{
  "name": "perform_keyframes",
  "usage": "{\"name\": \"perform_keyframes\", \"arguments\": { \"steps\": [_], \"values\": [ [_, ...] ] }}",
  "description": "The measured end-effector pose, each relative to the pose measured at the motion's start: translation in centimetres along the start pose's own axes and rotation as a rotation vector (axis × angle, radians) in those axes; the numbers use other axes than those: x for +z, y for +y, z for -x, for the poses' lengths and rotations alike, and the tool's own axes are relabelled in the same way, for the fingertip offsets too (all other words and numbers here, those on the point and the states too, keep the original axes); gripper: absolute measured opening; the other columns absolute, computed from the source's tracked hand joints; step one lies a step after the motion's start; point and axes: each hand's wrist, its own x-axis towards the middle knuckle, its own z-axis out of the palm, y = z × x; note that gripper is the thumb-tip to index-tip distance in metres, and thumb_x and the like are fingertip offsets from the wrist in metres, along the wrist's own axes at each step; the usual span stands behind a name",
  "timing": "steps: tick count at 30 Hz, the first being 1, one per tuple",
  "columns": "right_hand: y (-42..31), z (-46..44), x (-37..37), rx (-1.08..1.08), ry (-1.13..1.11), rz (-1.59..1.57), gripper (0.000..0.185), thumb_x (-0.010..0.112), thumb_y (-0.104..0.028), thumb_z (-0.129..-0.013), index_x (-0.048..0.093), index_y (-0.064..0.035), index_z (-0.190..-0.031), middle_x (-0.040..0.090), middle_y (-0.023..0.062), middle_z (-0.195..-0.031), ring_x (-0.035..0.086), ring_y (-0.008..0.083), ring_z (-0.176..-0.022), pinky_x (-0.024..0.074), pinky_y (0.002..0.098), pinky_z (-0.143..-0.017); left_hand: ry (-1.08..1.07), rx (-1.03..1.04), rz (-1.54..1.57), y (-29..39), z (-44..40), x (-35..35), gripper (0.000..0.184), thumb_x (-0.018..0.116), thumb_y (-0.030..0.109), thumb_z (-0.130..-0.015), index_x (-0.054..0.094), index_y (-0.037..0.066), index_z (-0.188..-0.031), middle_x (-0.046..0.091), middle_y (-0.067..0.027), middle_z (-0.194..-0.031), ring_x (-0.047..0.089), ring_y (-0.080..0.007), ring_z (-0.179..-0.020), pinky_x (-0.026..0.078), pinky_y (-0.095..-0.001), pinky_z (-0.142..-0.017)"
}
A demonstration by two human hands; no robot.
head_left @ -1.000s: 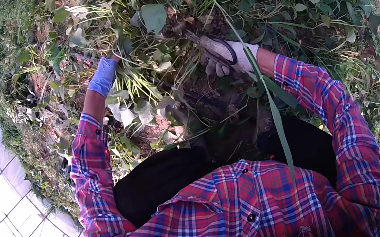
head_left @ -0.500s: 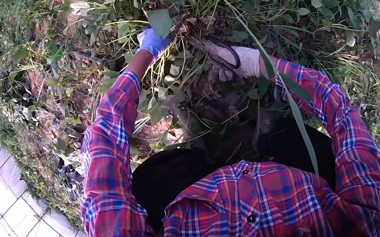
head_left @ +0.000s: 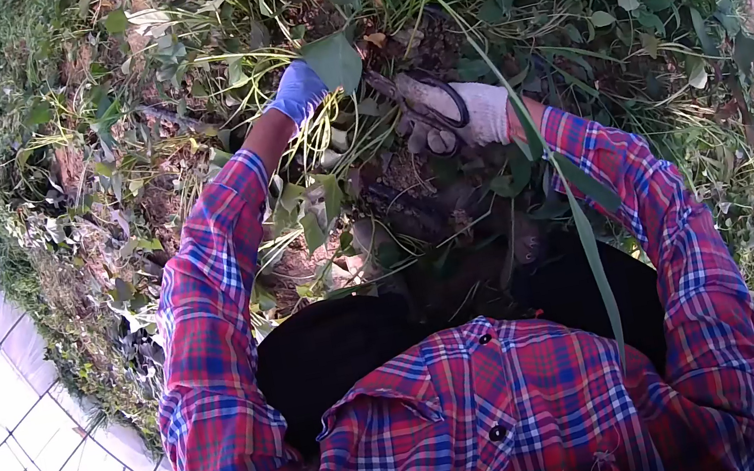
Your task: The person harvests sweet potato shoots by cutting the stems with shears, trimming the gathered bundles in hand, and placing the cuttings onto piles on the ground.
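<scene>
My left hand (head_left: 299, 91), in a blue-violet glove, is closed around thin green vine stems (head_left: 340, 131) that fan out below it. A broad green leaf (head_left: 335, 63) covers part of its fingertips. To its right, my right hand (head_left: 476, 112), in a pale knit glove, grips a pair of scissors with dark loop handles (head_left: 459, 104). Their blades (head_left: 380, 85) point up and left toward the stems near my left hand. Whether the blades are apart cannot be made out.
Dense leafy vines (head_left: 172, 100) and long grass blades (head_left: 591, 248) surround both hands. Bare soil (head_left: 407, 175) shows between the stems below them. My dark-trousered knees (head_left: 336, 344) are close beneath. Pale sheeting with a dark wire grid (head_left: 0, 383) stands at the left.
My left hand has shifted slightly left and toward me, and the broad leaf has come down with it. My right hand and the scissors have moved slightly left.
</scene>
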Motion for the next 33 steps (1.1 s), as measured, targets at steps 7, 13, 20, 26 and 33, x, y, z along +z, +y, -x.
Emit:
{"name": "perform_keyframes", "arguments": {
  "steps": [7,13,20,26,33],
  "values": [
    [0.2,-0.4,-0.5,-0.069,0.138,0.364,0.073,0.048,-0.067,-0.08,0.053,0.0034,-0.097,0.058,0.0114,-0.066,0.05,0.01,-0.045,0.0376,0.0209,-0.039,0.215,0.037,0.531,2.2,2.6,-0.6,0.03,0.066,0.021,-0.081,0.061,0.004,-0.105,0.066,-0.0103,-0.089,0.061,-0.0181,-0.08,0.047,-0.0299,-0.069],
    [-0.4,1.2,0.7,-0.098,0.199,0.431,0.068,0.049,-0.064,-0.082,0.054,0.0019,-0.094,0.057,0.0107,-0.064,0.05,0.0096,-0.043,0.0366,0.0215,-0.038,-0.078,-0.364,0.505,2.1,4.9,-5.4,0.037,0.073,0.019,-0.077,0.056,-0.001,-0.103,0.063,-0.0039,-0.089,0.051,-0.0122,-0.073,0.045,-0.0296,-0.068],
    [1.4,-0.1,1.1,-0.003,0.143,0.375,0.057,0.052,-0.054,-0.086,0.053,0.0019,-0.097,0.06,0.0158,-0.065,0.051,0.0134,-0.043,0.0367,0.0212,-0.036,0.047,-0.34,0.399,-2.7,13.6,-13.3,0.037,0.064,0.035,-0.084,0.06,0.003,-0.101,0.058,0.0002,-0.08,0.051,-0.0094,-0.071,0.043,-0.027,-0.065],
    [1.8,0.3,0.5,0.092,0.164,0.385,0.065,0.051,-0.06,-0.083,0.051,0.0029,-0.097,0.061,0.0178,-0.069,0.053,0.0144,-0.045,0.0369,0.0219,-0.036,0.109,-0.428,0.581,-0.9,17.7,-10.1,0.037,0.067,0.025,-0.082,0.06,0.002,-0.109,0.064,-0.0041,-0.092,0.057,-0.0124,-0.083,0.048,-0.0292,-0.076],
    [1.6,0.1,1.9,0.079,0.184,0.381,0.078,0.048,-0.069,-0.079,0.051,0.0059,-0.102,0.064,0.0165,-0.075,0.059,0.0165,-0.055,0.0429,0.0244,-0.045,0.213,-0.201,0.445,-2.2,9.4,-3.3,0.031,0.066,0.015,-0.074,0.061,-0.003,-0.098,0.066,-0.0149,-0.082,0.061,-0.0195,-0.075,0.048,-0.0331,-0.07]
  ]
}}
